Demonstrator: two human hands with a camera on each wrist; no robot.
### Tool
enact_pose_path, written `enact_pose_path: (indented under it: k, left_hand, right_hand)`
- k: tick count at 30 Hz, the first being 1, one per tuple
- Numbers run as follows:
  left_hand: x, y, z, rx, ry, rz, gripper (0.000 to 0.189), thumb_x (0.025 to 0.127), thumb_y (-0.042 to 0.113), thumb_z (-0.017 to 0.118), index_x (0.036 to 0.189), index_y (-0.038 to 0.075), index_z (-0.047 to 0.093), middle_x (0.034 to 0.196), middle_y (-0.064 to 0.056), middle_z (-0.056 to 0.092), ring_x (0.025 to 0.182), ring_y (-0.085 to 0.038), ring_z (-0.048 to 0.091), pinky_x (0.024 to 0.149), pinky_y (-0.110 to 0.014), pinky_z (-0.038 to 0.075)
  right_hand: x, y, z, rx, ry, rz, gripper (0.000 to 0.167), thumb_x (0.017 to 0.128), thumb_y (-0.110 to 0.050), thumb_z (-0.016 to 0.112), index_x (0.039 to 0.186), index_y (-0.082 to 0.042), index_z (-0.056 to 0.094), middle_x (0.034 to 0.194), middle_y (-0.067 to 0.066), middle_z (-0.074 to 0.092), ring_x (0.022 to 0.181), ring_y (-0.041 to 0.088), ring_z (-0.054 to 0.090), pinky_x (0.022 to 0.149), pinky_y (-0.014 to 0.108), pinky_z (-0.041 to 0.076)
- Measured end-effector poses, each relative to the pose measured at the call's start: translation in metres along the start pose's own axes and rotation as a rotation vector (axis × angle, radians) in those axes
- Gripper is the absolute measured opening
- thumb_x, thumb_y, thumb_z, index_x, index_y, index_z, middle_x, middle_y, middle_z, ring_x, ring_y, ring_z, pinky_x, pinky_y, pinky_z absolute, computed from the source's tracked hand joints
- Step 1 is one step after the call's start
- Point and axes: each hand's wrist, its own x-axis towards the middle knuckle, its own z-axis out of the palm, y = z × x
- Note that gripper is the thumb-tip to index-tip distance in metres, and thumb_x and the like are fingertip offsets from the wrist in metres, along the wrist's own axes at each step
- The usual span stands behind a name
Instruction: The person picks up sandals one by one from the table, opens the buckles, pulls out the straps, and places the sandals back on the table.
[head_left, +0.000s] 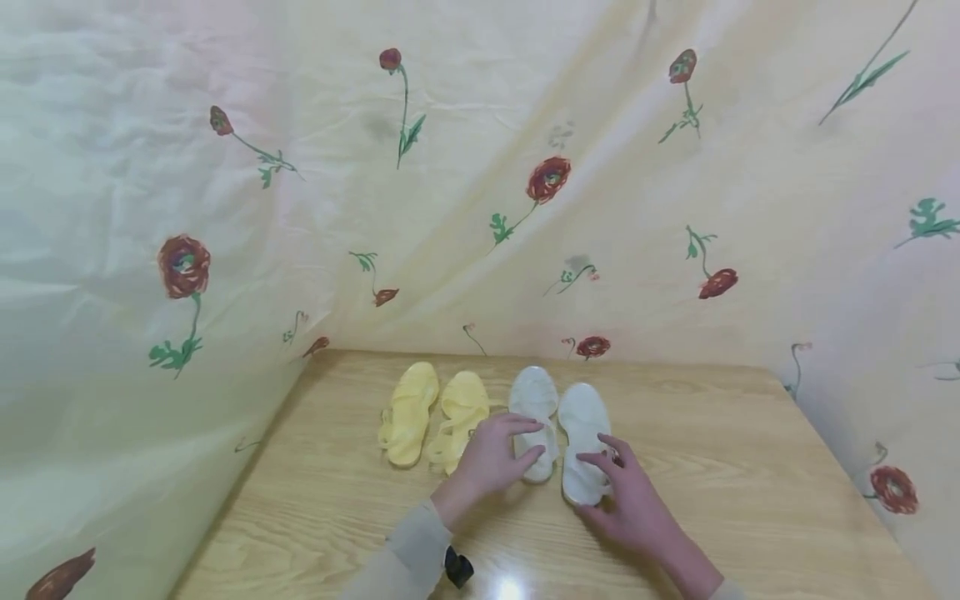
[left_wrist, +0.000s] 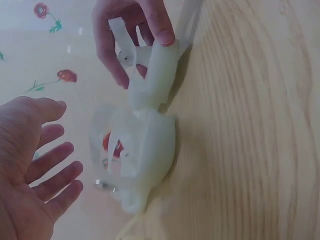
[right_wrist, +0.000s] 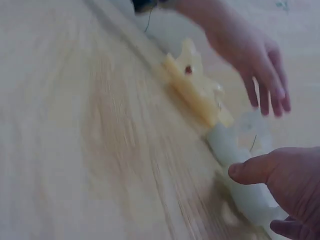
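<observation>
Two white sandals lie side by side on the wooden table, toes toward the back. My right hand point(head_left: 630, 504) is at the heel end of the right white sandal point(head_left: 583, 408), with the thumb on its side edge and the fingers curled over by the strap. The left wrist view shows that thumb pressed against the heel of the sandal point(left_wrist: 162, 75). Over the left white sandal point(head_left: 534, 385) hovers my left hand point(head_left: 489, 457), its fingers loosely spread and holding nothing. In the left wrist view those fingers stand apart from the sandal's straps.
A pair of yellow sandals, the outer one point(head_left: 411, 417) and the inner one point(head_left: 465, 392), lies left of the white pair; my left hand partly covers the inner one. Flower-printed cloth point(head_left: 450, 208) hangs behind the wooden table point(head_left: 720, 475) and along both sides.
</observation>
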Motion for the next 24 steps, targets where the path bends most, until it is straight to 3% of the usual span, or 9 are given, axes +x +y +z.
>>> enact_pose_path:
  k: [4, 8, 12, 15, 19, 24]
  left_hand:
    - [-0.008, -0.012, -0.019, 0.029, 0.03, -0.015, 0.034, 0.096, 0.027, 0.077, 0.127, 0.012, 0.077, 0.133, -0.006, 0.076, 0.127, -0.028, 0.068, 0.111, -0.047, 0.055]
    - [-0.022, -0.038, -0.059, 0.218, 0.085, 0.047, 0.048, 0.097, 0.038, 0.075, 0.137, 0.011, 0.071, 0.145, -0.013, 0.068, 0.135, -0.036, 0.063, 0.115, -0.056, 0.05]
    - [-0.046, -0.063, -0.105, 0.434, 0.07, 0.035, 0.07, 0.095, 0.052, 0.072, 0.154, 0.017, 0.056, 0.165, -0.013, 0.049, 0.154, -0.047, 0.04, 0.125, -0.07, 0.03]
    - [-0.065, -0.075, -0.128, 0.5, 0.018, -0.051, 0.082, 0.091, 0.061, 0.071, 0.162, 0.027, 0.046, 0.176, -0.012, 0.03, 0.159, -0.057, 0.019, 0.12, -0.084, 0.017]
    - [-0.081, -0.08, -0.142, 0.498, -0.035, -0.14, 0.094, 0.087, 0.069, 0.072, 0.166, 0.034, 0.035, 0.18, -0.012, 0.015, 0.158, -0.065, 0.003, 0.111, -0.094, 0.008]
    - [-0.085, -0.082, -0.139, 0.481, -0.058, -0.169, 0.096, 0.087, 0.072, 0.07, 0.167, 0.035, 0.031, 0.179, -0.015, 0.013, 0.158, -0.065, 0.002, 0.108, -0.096, 0.007]
  right_hand:
    - [0.006, 0.008, -0.005, 0.017, -0.024, -0.012, 0.087, 0.07, -0.031, 0.101, 0.145, -0.012, 0.059, 0.159, 0.03, 0.04, 0.124, 0.05, 0.064, 0.094, 0.06, 0.061]
    - [0.013, 0.014, -0.036, -0.057, -0.033, -0.009, 0.103, 0.078, -0.054, 0.091, 0.16, -0.015, 0.043, 0.166, 0.03, 0.034, 0.136, 0.059, 0.051, 0.097, 0.077, 0.051]
    - [0.014, 0.023, -0.071, -0.16, -0.085, 0.004, 0.106, 0.085, -0.059, 0.082, 0.168, -0.021, 0.029, 0.176, 0.026, 0.018, 0.154, 0.066, 0.016, 0.115, 0.088, 0.02]
    - [0.008, 0.028, -0.087, -0.221, -0.145, 0.01, 0.108, 0.086, -0.062, 0.078, 0.171, -0.027, 0.021, 0.18, 0.018, 0.001, 0.157, 0.065, -0.008, 0.113, 0.092, -0.002]
    - [-0.004, 0.035, -0.092, -0.285, -0.172, 0.038, 0.108, 0.087, -0.065, 0.076, 0.171, -0.03, 0.018, 0.181, 0.013, -0.006, 0.157, 0.062, -0.017, 0.106, 0.096, -0.008]
    - [-0.019, 0.047, -0.088, -0.283, -0.194, 0.106, 0.104, 0.091, -0.064, 0.073, 0.171, -0.03, 0.017, 0.179, 0.019, -0.005, 0.155, 0.067, -0.014, 0.104, 0.097, -0.009]
